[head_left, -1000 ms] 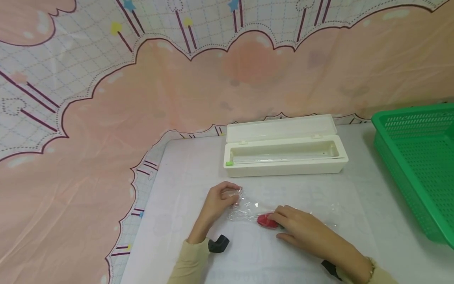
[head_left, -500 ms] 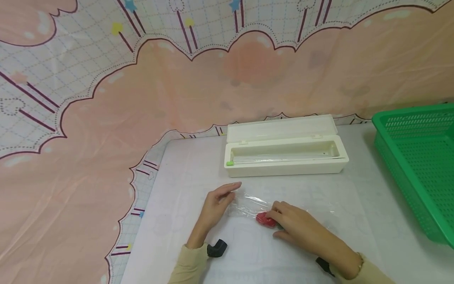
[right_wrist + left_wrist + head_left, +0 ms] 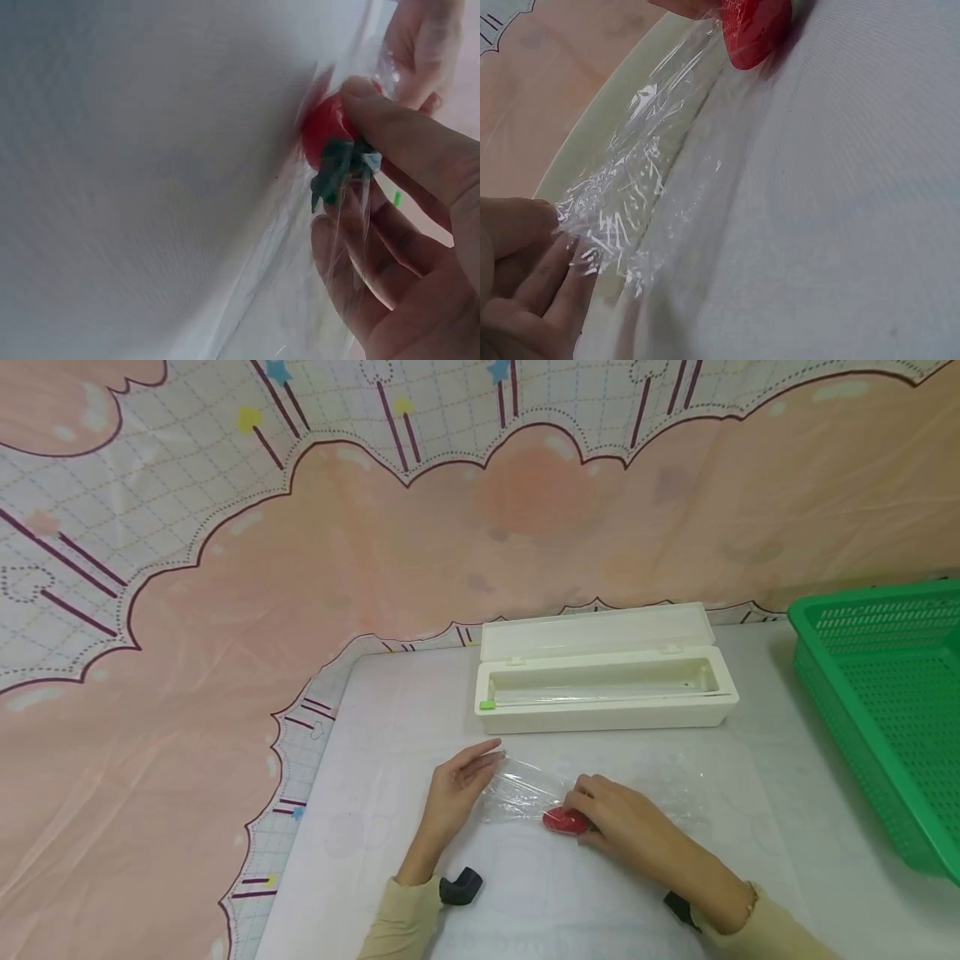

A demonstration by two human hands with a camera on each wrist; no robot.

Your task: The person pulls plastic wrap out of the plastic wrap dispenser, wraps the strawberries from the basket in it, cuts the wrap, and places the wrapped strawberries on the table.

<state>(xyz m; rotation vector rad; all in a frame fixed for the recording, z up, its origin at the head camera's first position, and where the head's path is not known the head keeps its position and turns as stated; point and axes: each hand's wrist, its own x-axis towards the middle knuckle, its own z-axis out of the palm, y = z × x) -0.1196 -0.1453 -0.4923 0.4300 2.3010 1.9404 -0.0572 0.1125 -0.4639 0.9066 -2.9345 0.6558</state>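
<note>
A red strawberry [image 3: 562, 821] with green leaves [image 3: 341, 169] lies low over the white table, with clear cling film [image 3: 525, 789] around it. My right hand [image 3: 626, 822] holds the strawberry between thumb and fingers, the film running across the leaves and fingers. To the left, my left hand [image 3: 456, 789] pinches the gathered edge of the cling film [image 3: 622, 210] between thumb and fingertips, pulling it into creases. In the left wrist view the strawberry's pointed red end [image 3: 754, 34] shows at the top; its leaves are mostly out of sight there.
Behind the hands stands a long white cling film box [image 3: 603, 714], its lid [image 3: 596, 631] raised and a green slider [image 3: 487, 704] at the left. A green perforated basket [image 3: 862, 727] is on the right. A patterned cloth [image 3: 450, 552] hangs behind the table [image 3: 375, 710].
My left fingers have shifted slightly up and closed on the film edge, stretching it tighter. My right hand has drawn a little up and left and now grips the strawberry more closely.
</note>
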